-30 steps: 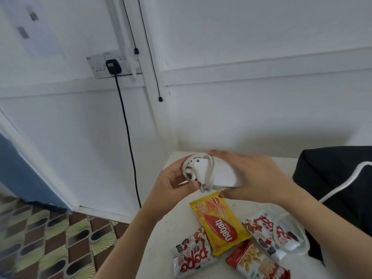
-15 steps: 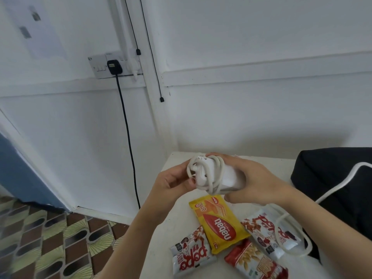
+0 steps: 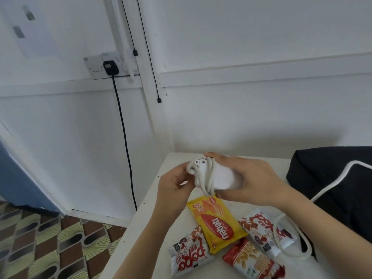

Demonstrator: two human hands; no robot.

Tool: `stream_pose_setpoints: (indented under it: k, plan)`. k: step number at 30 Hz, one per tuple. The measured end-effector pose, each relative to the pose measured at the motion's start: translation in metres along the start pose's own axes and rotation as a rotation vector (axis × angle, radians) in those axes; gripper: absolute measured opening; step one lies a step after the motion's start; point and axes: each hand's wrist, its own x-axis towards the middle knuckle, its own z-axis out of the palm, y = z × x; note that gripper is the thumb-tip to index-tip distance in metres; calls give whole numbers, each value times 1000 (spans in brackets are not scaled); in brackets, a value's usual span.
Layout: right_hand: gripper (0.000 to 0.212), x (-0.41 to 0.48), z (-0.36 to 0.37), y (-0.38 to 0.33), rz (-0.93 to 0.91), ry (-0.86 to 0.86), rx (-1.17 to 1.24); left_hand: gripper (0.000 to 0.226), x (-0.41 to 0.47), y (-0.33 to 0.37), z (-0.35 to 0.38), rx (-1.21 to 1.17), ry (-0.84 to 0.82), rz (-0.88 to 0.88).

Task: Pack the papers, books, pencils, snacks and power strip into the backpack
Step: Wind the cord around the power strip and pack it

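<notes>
Head view, fingers: right hand (image 3: 251, 182) curls round the power strip (image 3: 223, 176); left hand (image 3: 173, 190) pinches its wound cord (image 3: 209, 178).
Location: strip held above the surface (image 3: 153, 214) and snacks (image 3: 218, 224), beside the backpack (image 3: 322, 168).
Risk: the unwound cord tail (image 3: 292, 256), looped over one snack, may drag it off; slack coils may slip.

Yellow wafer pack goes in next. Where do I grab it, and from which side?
Pinch the yellow wafer pack at its far sealed end, coming from above on its left. It lies flat on the table. A white snack pack, a red snack pack and a second white snack pack crowd its near end and right side, while bare table borders the far left edge.
</notes>
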Motion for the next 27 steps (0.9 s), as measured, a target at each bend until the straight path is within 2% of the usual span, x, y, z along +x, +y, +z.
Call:
stream_pose_setpoints:
  k: [2,4,6,8,10,11,13,17,20,23,27]
  plan:
    - [82,-1,2,5,8,-12,-38,32,-1,0,-1,204,-59,102]
    - [84,-4,1,9,4,-23,-47,38,-1,5,-6,238,-182,66]
    - [85,-6,-4,9,6,-32,-30,52,-2,14,-11,225,-342,5]
    - [86,-7,-9,8,9,-46,-12,77,-4,24,-14,161,-469,-52]
    - [86,-8,-12,6,-6,-62,-33,105,-3,32,-16,126,-505,-109]
    - [85,-8,-13,5,-12,-69,-42,112,-1,35,-16,137,-499,-133]
    - [83,-9,-15,3,-18,-75,-45,110,3,42,-15,174,-496,-138]
    - [81,-10,-23,2,-16,-66,-34,74,9,54,-10,164,-479,-101]
    - [87,-11,-29,0,-24,-85,-71,68,10,56,-8,102,-480,-108]
    - [91,-14,-34,-2,-33,-97,-156,74,9,55,-4,31,-481,-116]
    - [91,-17,-37,-6,-34,-95,-244,97,10,50,0,-14,-473,-143]
